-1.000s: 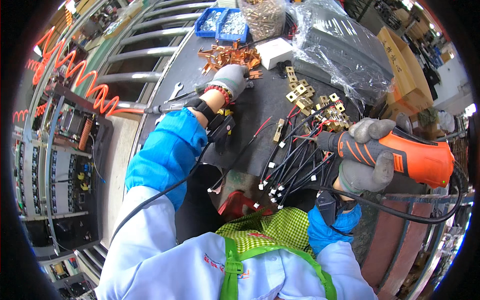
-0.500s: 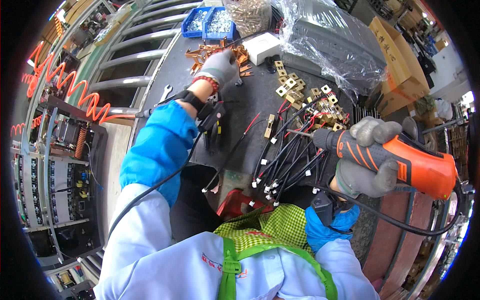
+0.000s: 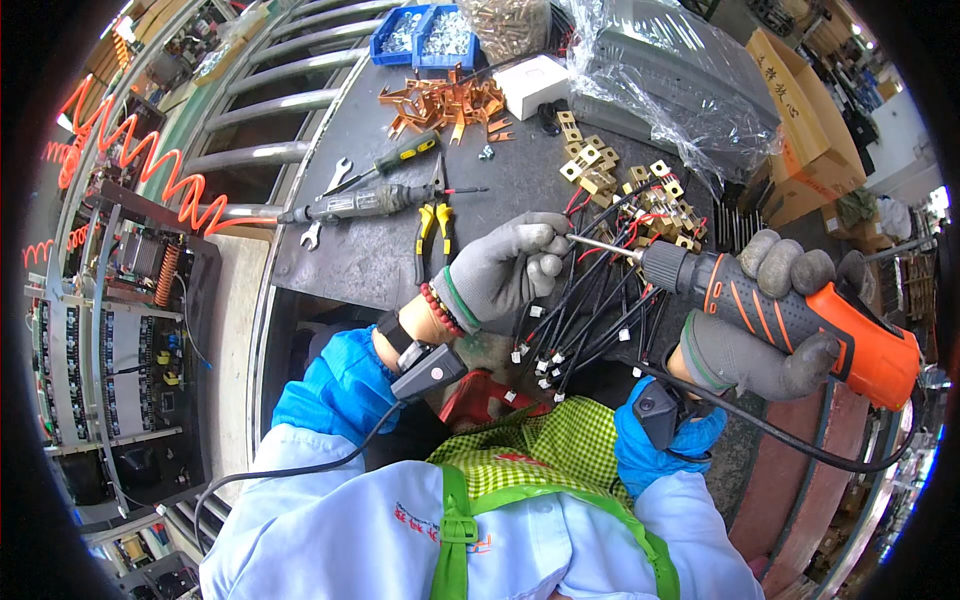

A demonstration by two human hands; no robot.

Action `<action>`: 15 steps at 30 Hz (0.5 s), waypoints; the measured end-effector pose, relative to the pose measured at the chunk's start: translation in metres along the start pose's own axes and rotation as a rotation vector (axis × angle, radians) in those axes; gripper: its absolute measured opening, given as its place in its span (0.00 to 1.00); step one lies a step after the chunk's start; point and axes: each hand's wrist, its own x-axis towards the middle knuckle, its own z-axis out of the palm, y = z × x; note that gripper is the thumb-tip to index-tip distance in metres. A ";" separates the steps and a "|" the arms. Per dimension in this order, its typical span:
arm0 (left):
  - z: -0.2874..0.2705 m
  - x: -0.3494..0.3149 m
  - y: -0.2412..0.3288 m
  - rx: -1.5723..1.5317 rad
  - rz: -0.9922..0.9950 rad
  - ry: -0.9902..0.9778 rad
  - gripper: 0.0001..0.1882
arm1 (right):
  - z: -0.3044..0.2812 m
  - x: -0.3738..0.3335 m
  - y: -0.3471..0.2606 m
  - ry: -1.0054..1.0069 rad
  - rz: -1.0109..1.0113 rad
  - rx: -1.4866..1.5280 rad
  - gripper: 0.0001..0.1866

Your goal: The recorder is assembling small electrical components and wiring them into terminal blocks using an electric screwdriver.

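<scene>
My right hand (image 3: 765, 345), in a grey glove, is wrapped round an orange and black electric screwdriver (image 3: 745, 295). Its long thin bit (image 3: 603, 245) points left. At the bit's tip the gloved fingers of my left hand (image 3: 510, 265) are pinched together; whatever they hold, if anything, is hidden. Below the bit lies a bundle of black cables (image 3: 590, 325) with white connectors and red wire ends. Brass terminal blocks (image 3: 655, 205) are heaped just beyond the screwdriver.
Pliers (image 3: 434, 235) with yellow-black handles, a screwdriver (image 3: 400, 152), a wrench (image 3: 340, 175) and a grey air tool (image 3: 360, 203) lie at the left. Farther back are copper brackets (image 3: 445, 100), blue bins (image 3: 447, 38) of small hardware, a white box (image 3: 532, 85) and a plastic-wrapped grey unit (image 3: 670, 80).
My left hand has come back from the copper brackets to the screwdriver's tip. A black cable and a brass block it passed no longer lie apart at mid-table. The right hand has shifted slightly right.
</scene>
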 end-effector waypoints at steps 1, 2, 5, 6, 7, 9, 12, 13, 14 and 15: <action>0.000 0.000 -0.003 -0.099 -0.024 -0.042 0.14 | 0.001 0.001 0.000 -0.012 -0.009 0.013 0.34; -0.001 -0.001 -0.006 -0.199 -0.049 -0.085 0.15 | 0.000 0.001 0.000 -0.012 -0.010 0.013 0.34; -0.001 -0.002 -0.013 -0.185 -0.052 -0.078 0.15 | -0.003 0.002 0.002 -0.062 0.026 0.040 0.34; 0.000 -0.001 -0.016 -0.181 -0.051 -0.067 0.13 | -0.004 0.001 0.003 -0.046 0.019 0.027 0.34; 0.000 0.000 -0.018 -0.178 -0.059 -0.086 0.13 | -0.005 0.001 0.003 -0.018 0.017 0.018 0.33; 0.002 0.003 -0.022 -0.188 -0.020 -0.066 0.12 | -0.007 -0.001 0.004 -0.049 0.007 0.015 0.33; 0.005 0.007 -0.027 -0.301 -0.020 -0.095 0.13 | -0.009 -0.003 0.004 -0.084 0.022 0.012 0.34; 0.006 0.008 -0.028 -0.348 -0.014 -0.103 0.13 | -0.010 -0.003 0.003 -0.065 0.042 0.032 0.34; 0.007 0.008 -0.029 -0.348 -0.013 -0.103 0.13 | -0.010 -0.003 0.003 -0.100 0.040 0.005 0.34; 0.008 0.008 -0.030 -0.368 -0.006 -0.112 0.13 | -0.011 -0.002 0.003 -0.110 0.032 0.018 0.35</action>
